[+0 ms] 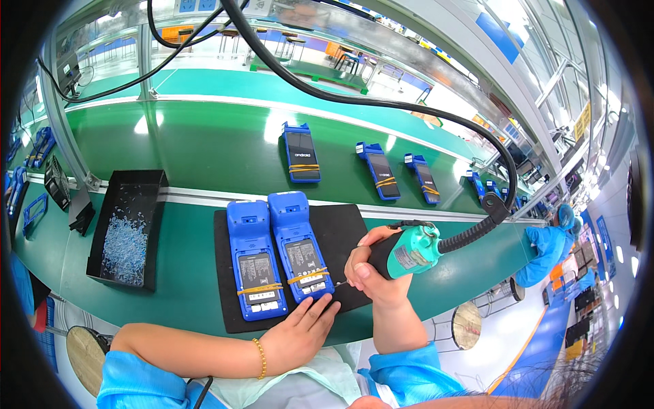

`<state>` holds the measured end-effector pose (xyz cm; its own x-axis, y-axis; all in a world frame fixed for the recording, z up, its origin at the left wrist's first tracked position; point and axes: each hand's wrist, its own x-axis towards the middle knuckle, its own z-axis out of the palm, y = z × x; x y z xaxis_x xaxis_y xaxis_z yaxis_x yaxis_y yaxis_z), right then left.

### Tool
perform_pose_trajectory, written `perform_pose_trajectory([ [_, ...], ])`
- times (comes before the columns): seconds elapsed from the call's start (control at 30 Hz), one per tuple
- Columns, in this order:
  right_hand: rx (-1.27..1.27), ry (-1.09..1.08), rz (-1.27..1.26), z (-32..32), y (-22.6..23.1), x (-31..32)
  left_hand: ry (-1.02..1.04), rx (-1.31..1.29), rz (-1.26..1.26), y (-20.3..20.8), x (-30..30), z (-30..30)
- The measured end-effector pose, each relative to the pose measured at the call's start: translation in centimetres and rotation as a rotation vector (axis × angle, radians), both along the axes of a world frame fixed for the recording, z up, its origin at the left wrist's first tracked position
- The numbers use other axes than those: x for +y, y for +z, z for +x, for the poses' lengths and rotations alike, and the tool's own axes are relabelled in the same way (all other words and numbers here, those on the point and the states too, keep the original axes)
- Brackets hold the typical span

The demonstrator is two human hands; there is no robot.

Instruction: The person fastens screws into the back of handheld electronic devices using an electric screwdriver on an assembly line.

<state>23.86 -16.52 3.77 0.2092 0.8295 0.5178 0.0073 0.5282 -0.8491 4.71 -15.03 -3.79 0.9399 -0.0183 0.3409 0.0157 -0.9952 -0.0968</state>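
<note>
Two blue handheld payment terminals lie back side up on a black mat (351, 221). The left terminal (249, 235) and the right terminal (291, 225) each have a yellow rubber band around the lower part. My left hand (300, 341) is open, its stretched fingertips resting on the lower end of the right terminal. My right hand (375, 276) is wrapped round the black grip of a corded electric screwdriver (413, 252) with a green rear end. Its thin tip points left, close to the right terminal's lower right edge; whether it touches cannot be made out.
Left of the mat stands a black box (95, 255) of small blue-and-white pieces. Beyond, a green conveyor belt (204, 146) carries several banded terminals (302, 153). The screwdriver's thick black cable (381, 103) arches overhead. A person in blue (541, 252) is at the far right.
</note>
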Motion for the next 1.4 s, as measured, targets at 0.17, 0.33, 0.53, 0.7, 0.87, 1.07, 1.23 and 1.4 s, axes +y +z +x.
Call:
perform_pose_trajectory([
  [0.17, 0.174, 0.106, 0.059, 0.4, -0.5, -0.3, 0.115, 0.074, -0.021, -0.9, -0.3, 1.0],
  [0.33, 0.202, 0.102, -0.040, 0.5, -0.7, -0.4, 0.123, 0.111, 0.005, -0.9, -0.2, 1.1],
  [0.53, -0.018, 0.051, 0.010, 0.9, -0.6, -0.5, 0.098, 0.137, -0.003, -0.3, 0.0, 1.2],
  [0.7, -0.070, 0.034, 0.016, 0.9, -0.7, -0.5, 0.088, 0.148, -0.026, -0.4, 0.1, 1.1],
  [0.87, -0.067, 0.027, 0.027, 0.9, -0.9, -0.6, 0.079, 0.148, -0.050, -0.3, 0.3, 1.0],
  [1.07, 0.030, 0.030, 0.015, 0.6, -1.1, -0.5, 0.083, 0.149, -0.048, -0.6, 0.2, 1.0],
  [1.23, -0.045, 0.019, 0.027, 0.9, -0.9, -1.0, 0.083, 0.189, -0.059, 0.0, 0.1, 1.1],
  [1.4, 0.012, 0.005, 0.022, 0.6, -0.8, -1.0, 0.096, 0.193, -0.055, 0.0, 0.0, 1.1],
])
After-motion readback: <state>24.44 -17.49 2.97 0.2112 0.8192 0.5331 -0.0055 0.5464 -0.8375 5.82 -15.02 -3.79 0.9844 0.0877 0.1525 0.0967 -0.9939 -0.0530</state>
